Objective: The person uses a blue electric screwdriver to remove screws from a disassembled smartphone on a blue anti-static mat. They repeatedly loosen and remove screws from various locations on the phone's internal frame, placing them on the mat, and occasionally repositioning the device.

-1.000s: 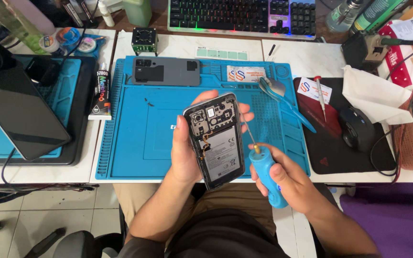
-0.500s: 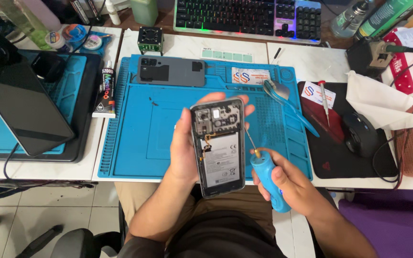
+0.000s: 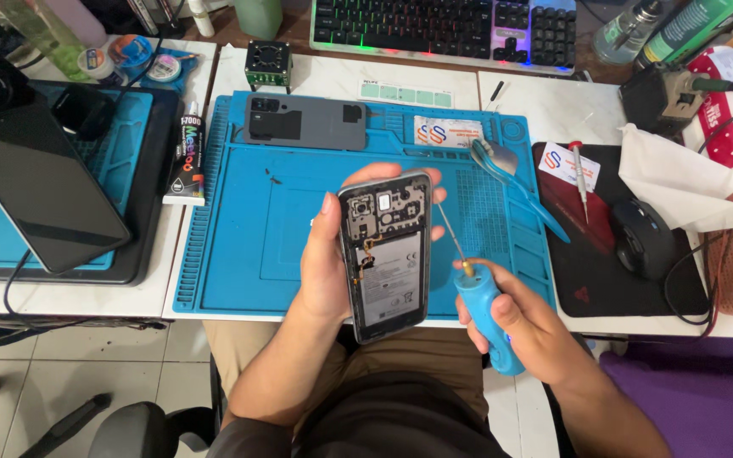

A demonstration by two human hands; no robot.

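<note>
The right hand [image 3: 529,326], fingers wrapped tight, grips a blue plastic electric screwdriver [image 3: 485,315], its thin bit angled up beside an opened black smartphone with exposed battery [image 3: 386,253]. The left hand [image 3: 326,263] clasps that phone upright above the blue silicone work mat [image 3: 231,246] on the table. Farther off lies a grey phone back cover [image 3: 304,121].

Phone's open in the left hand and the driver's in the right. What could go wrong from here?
The opened phone is held in the air by the left hand alone, over the mat's front edge; a slip could drop it to the floor. The blue screwdriver's thin tip points near the exposed board and battery, so a jab might scratch or puncture them. A loosened screw could fall past the mat and be lost.
</note>
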